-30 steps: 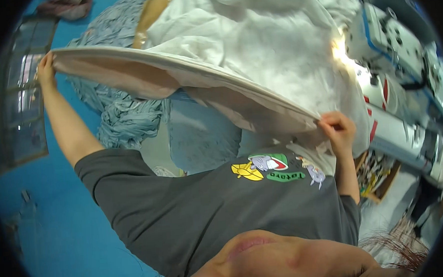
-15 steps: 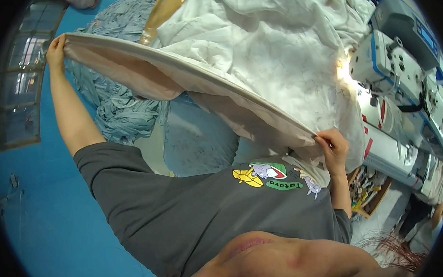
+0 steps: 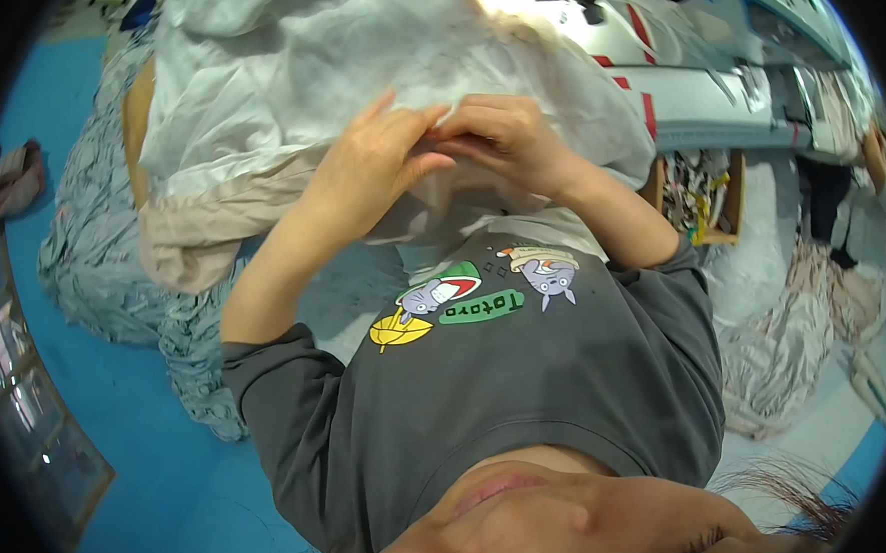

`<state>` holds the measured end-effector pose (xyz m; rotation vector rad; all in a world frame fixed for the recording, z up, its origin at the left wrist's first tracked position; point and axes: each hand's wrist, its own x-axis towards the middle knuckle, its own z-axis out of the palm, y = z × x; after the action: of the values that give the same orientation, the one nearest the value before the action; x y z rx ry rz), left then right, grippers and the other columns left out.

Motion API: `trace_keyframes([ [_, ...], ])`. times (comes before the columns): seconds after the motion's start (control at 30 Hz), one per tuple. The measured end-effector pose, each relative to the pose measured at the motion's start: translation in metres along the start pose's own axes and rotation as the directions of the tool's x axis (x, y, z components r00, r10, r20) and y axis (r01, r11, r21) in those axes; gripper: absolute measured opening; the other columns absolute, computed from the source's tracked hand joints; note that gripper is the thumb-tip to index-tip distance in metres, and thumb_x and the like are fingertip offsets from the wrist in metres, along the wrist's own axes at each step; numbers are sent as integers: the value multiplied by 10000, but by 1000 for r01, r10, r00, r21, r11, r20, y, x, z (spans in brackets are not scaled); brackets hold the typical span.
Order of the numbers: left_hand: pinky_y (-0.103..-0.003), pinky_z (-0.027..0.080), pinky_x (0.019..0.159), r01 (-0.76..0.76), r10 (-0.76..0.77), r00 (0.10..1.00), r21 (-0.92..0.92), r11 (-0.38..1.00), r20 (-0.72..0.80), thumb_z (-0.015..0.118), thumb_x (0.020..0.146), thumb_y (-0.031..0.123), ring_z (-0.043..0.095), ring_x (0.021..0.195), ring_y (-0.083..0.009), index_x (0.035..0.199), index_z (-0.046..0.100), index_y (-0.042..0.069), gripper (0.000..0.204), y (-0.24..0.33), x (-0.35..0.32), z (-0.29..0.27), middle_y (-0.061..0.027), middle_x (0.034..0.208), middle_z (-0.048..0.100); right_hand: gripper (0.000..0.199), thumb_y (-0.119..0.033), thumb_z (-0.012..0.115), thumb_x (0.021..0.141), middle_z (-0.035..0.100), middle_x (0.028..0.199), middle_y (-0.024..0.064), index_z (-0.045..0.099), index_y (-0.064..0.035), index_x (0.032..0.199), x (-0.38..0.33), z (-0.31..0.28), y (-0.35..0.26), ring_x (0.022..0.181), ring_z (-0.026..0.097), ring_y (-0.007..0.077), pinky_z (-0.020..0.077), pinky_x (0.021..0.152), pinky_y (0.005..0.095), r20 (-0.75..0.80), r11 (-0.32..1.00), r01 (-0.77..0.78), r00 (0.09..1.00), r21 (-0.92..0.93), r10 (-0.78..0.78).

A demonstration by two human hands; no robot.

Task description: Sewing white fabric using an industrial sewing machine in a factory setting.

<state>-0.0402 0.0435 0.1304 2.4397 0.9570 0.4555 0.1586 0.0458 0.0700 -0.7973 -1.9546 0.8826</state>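
A large white cloth (image 3: pixel 351 56) with a pale pink-beige underside is spread in front of me, its beige edge (image 3: pixel 210 224) hanging down on the left. Over its near part my two hands meet. My left hand (image 3: pixel 362 171) has its thumb and fingers apart, the fingertips reaching to the right hand. My right hand (image 3: pixel 506 138) is closed with fingers curled, pinching at the near edge of the cloth; the pinched bit itself is mostly hidden behind the fingers.
A lit sewing machine (image 3: pixel 590 13) stands at the far right. Beside it on the right is a wooden box (image 3: pixel 724 197) of scraps. Crumpled blue-grey fabric (image 3: pixel 101 254) is heaped on the left. Another person (image 3: pixel 830 196) is at the far right edge, near piled cloth (image 3: pixel 797 338).
My left hand has let go of the far-left end of the cloth edge and come across to my right hand. The stretched edge has dropped slack. The view has turned toward the right.
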Motion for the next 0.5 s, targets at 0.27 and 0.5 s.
trace_keyframes([
  [0.27,-332,475,708,329,-324,938,-23,944,126,610,853,58,625,787,-273,928,627,-19,109,25,-27,-44,-157,875,638,140,-81,721,785,637,780,90,616,-37,867,20,16,-29,675,614,213,482,601,285,96,920,-138,989,368,110],
  [0.5,-256,485,811,524,-306,769,279,805,-561,553,938,47,609,881,-128,1030,655,-33,159,17,-112,-203,-79,978,668,376,84,539,700,658,913,105,649,-79,1021,5,-2,-26,840,633,315,505,722,363,174,986,-147,976,73,133],
])
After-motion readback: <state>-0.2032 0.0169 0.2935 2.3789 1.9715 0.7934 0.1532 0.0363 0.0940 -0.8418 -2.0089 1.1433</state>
